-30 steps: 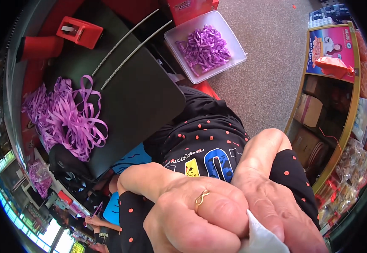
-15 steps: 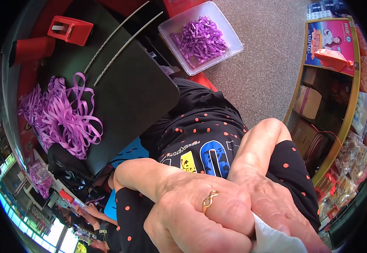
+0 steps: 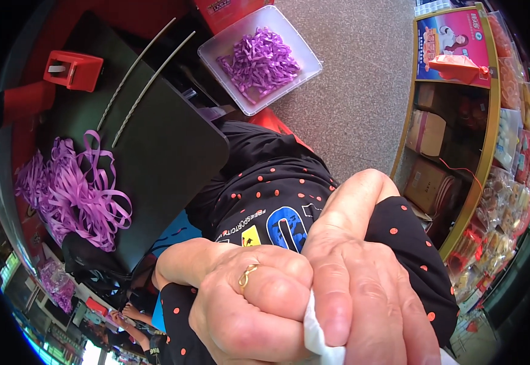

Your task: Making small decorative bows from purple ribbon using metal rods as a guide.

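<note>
Both my hands are raised close in front of my torso, side by side and touching. My left hand (image 3: 254,304), with a gold ring on one finger, is curled into a fist. Beside it, my right hand (image 3: 371,298) has its fingers held together and bent down over a white tissue (image 3: 317,331). Only a strip of the tissue shows, pinched between the two hands; the rest is hidden behind the fingers or cut off by the lower edge.
On a dark table (image 3: 173,158) at left lie a heap of purple ribbon (image 3: 73,188), two twisted rods (image 3: 149,91) and a red tape dispenser (image 3: 73,70). A white bin (image 3: 307,64) holds purple ribbon pieces. Shelves (image 3: 441,134) with packaged goods stand right. Another person's arm (image 3: 132,331) shows lower left.
My hands have shifted left in the picture, and more of the right hand's fingers shows. The surroundings have slid left, the table and bin also slightly down, as the view turned.
</note>
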The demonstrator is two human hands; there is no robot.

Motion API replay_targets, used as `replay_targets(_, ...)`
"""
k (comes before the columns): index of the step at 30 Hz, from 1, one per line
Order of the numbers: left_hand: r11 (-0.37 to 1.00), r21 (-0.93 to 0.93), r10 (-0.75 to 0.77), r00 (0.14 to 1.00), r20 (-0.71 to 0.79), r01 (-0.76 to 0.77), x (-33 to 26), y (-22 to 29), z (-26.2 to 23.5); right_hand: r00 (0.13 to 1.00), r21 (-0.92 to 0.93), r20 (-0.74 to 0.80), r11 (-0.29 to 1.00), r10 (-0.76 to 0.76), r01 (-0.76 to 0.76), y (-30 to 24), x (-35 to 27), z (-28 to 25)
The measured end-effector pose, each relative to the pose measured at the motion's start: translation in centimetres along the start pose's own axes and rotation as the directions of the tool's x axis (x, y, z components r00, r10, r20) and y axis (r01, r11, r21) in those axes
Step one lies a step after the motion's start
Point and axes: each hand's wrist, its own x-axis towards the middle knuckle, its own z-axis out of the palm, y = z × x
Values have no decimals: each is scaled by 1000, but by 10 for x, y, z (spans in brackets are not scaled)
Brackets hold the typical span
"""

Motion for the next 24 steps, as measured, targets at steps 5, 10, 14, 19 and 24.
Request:
replay_targets(5, 996, 92, 38, 907, -419, 0, -4, -1, -8, 914, -343, 160, 890, 372, -302, -15, 71, -38)
replay_targets(10, 960, 16, -272, 947, -172, 279, 18, -12, -31, 579, -338, 379, 690, 722, -640, -36, 130, -81)
replay_targets(14, 942, 46, -319, 930, -183, 332, 27, -23, -39, 700, -538, 114, 636, 705, -554, -47, 134, -91)
replay_targets(19, 950, 115, -268, 947, -175, 290, 31, -33, -41, 754, -680, 78, 587, 653, -439, -49, 132, -99)
replay_targets(24, 948, 224, -211, 974, -82, 224, 29, -38, -44, 659, -677, 158, 567, 735, -469, -46, 128, -103)
